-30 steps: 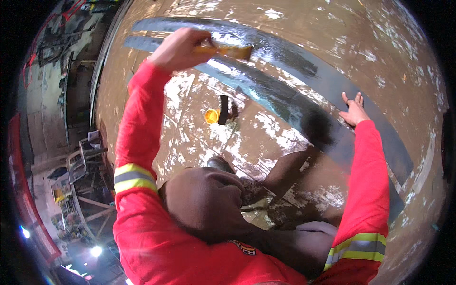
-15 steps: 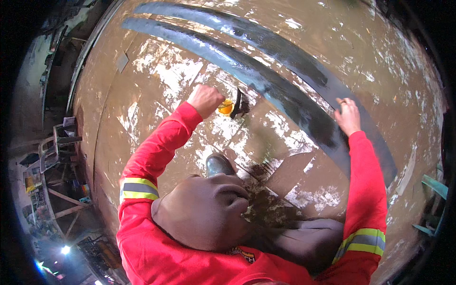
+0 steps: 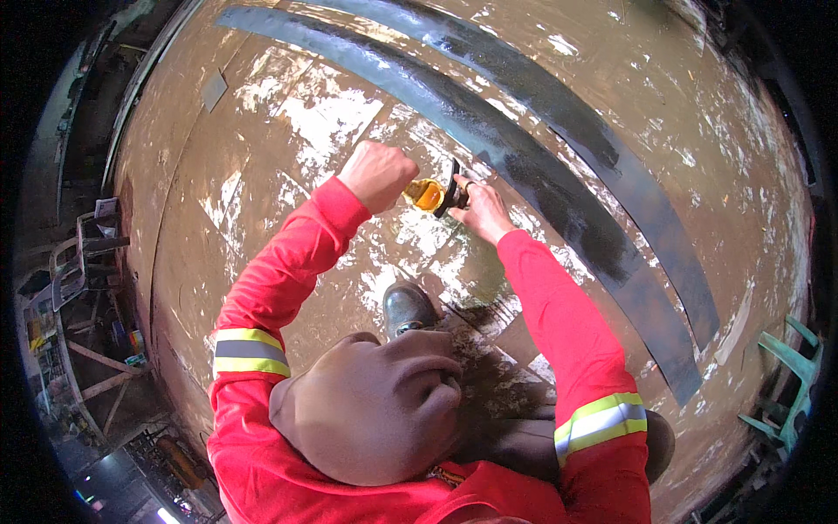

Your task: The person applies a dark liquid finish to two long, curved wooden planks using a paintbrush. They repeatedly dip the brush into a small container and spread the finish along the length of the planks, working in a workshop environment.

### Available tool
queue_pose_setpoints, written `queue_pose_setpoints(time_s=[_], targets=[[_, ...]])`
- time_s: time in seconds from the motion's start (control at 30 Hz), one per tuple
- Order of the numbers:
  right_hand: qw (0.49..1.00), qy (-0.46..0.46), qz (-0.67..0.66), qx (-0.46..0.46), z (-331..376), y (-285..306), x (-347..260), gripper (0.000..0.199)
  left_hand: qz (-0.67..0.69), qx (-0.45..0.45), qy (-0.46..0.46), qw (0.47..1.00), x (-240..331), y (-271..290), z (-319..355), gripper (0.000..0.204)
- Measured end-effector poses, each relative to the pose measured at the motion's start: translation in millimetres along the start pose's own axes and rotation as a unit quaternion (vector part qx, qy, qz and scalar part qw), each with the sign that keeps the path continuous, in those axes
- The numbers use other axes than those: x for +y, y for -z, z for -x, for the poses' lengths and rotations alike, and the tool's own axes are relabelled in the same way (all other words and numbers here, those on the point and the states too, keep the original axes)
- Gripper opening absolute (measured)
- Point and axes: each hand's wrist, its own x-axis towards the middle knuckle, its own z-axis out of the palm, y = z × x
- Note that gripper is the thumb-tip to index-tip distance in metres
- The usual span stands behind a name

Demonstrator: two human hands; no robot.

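My left hand (image 3: 380, 176) is closed in a fist beside a small container with bright orange-yellow inside (image 3: 429, 195); it seems to grip the container's near side, though the fingertips are hidden. Against the container's right side stands a narrow, dark, brush-like tool (image 3: 451, 188). My right hand (image 3: 484, 210) has its thumb and fingers round this tool. Just beyond the hands, two long, dark strips lie side by side: the nearer strip (image 3: 524, 170) and the farther strip (image 3: 559, 109). Both have wet-looking black patches along the middle and paler grey ends.
The brown floor is blotched with white. My dark boot (image 3: 408, 307) is planted below the hands. A small grey square plate (image 3: 214, 90) lies at the far left. Metal frames (image 3: 78, 262) stand along the left edge, and a green plastic chair (image 3: 790, 375) at the right.
My right hand has left the strips and come left to the brush-like tool, closing on it. The left hand has stayed about where it was, by the container. The view has shifted slightly.
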Motion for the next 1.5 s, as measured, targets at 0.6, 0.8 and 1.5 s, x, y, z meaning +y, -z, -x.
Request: queue_pose_setpoints(time_s=[0.6, 0.8, 1.5], targets=[[0.999, 0.050, -0.019, 0.004, -12, -21, 3, 0.068, 0.022, -0.022, -0.005, 0.999, 11, -69, -19, 0.005], [0.996, 0.081, 0.000, 0.024, -13, -28, 8, 0.069, 0.181, -0.044, 0.086, 0.979, -9, -53, 1, 0.014], [0.998, 0.053, 0.007, 0.022, -2, -20, 3, 0.058, 0.675, 0.146, 0.286, 0.664, 17, -123, 108, 0.020]])
